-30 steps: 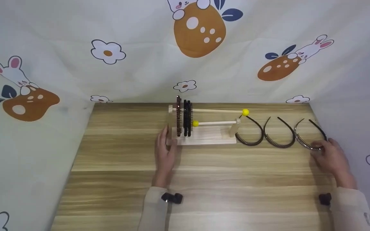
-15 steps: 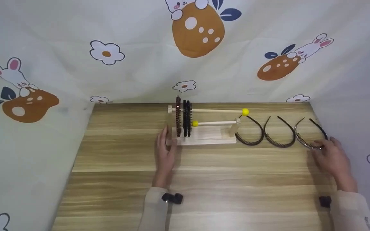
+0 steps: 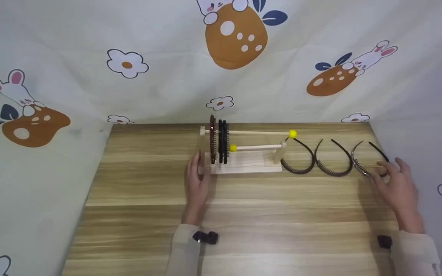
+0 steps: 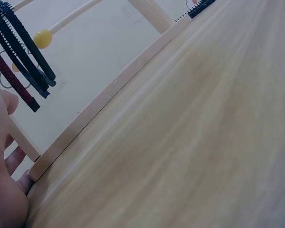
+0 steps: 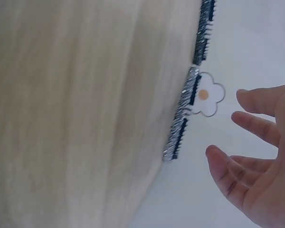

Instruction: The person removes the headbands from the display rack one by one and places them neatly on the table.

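My left hand (image 3: 198, 184) grips the left end of a pale wooden headband stand (image 3: 244, 167), thumb in front and fingers behind the end post. A dark red headband (image 3: 212, 142) and black toothed headbands (image 3: 224, 143) hang on its upper rod at the left. Three headbands lie in a row on the table to the right: one dark (image 3: 299, 171) by the stand, a second dark one (image 3: 334, 174), and a sparkly one (image 3: 359, 167) at the far right. Over that last one hovers my right hand (image 3: 397, 188), its fingers spread and holding nothing in the right wrist view.
The upper rod ends in a yellow ball (image 3: 292, 134); the lower rod has another yellow ball (image 3: 233, 148) at its left tip. Behind the wood-grain table (image 3: 244, 222) and along its sides hangs a printed cloth (image 3: 167, 84).
My right hand has lifted off the sparkly headband and its fingers have spread apart. The headband stays on the table. The left hand and stand have kept their place.
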